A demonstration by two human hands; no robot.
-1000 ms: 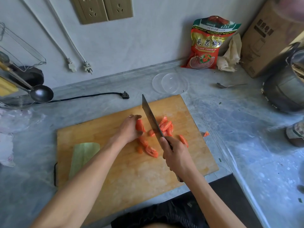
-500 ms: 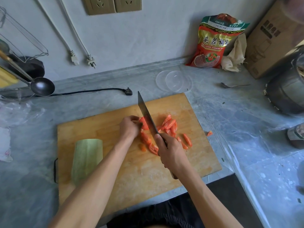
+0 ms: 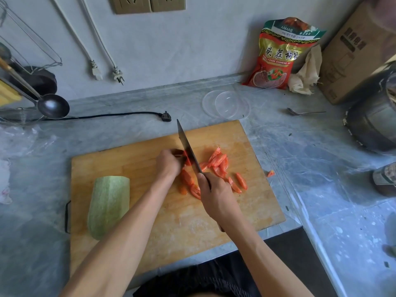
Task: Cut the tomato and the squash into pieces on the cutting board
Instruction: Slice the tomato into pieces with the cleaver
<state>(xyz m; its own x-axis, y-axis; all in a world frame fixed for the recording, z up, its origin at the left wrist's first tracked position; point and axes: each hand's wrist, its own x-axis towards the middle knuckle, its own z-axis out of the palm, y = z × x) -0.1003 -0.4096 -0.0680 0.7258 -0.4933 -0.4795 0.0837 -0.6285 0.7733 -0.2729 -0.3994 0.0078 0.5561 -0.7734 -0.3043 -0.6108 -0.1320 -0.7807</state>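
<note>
A wooden cutting board (image 3: 246,144) lies on the grey counter. My left hand (image 3: 168,162) curls over a remaining tomato piece (image 3: 186,160) at the board's middle. My right hand (image 3: 216,196) grips the handle of a cleaver (image 3: 189,152), whose blade stands against that piece, right beside my left fingers. Several cut tomato slices (image 3: 219,162) lie to the right of the blade and more (image 3: 189,185) lie between my hands. A peeled pale green squash half (image 3: 109,205) rests at the board's left end.
A stray tomato bit (image 3: 270,173) lies on the counter right of the board. Behind the board are a clear plastic lid (image 3: 226,105), a black plug (image 3: 166,116) and a spoon (image 3: 304,112). A red snack bag (image 3: 278,54), cardboard box (image 3: 351,56) and dark pot (image 3: 377,116) stand at the right; a ladle (image 3: 52,106) at the left.
My left hand has curled tighter over the tomato piece and the cleaver has shifted left against it. The slices on the right stay where they were.
</note>
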